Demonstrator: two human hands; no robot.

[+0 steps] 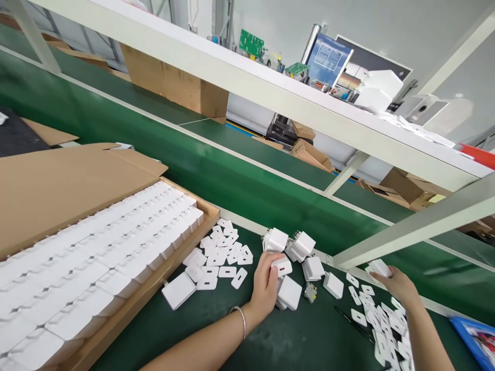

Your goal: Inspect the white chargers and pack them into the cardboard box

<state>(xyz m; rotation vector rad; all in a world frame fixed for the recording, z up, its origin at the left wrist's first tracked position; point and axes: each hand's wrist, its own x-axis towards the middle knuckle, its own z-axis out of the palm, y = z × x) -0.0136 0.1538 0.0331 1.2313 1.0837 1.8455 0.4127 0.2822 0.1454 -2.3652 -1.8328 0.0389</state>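
Reaching into a loose heap of white square plastic charger bodies (pixel 299 250) on the green work mat (pixel 294 340), the left hand (pixel 266 283) has its fingers curled closed round one white charger body with a port slot (pixel 282 266). The right hand (pixel 398 283) pinches a small white plastic cover plate (pixel 379 267) at the mat's far edge, above a scatter of flat white cover plates (pixel 386 324). This looks like the pick-up step; next, I judge, plate and body must be brought together and aligned squarely. A cardboard box of finished white chargers (pixel 96 268) sits to the left.
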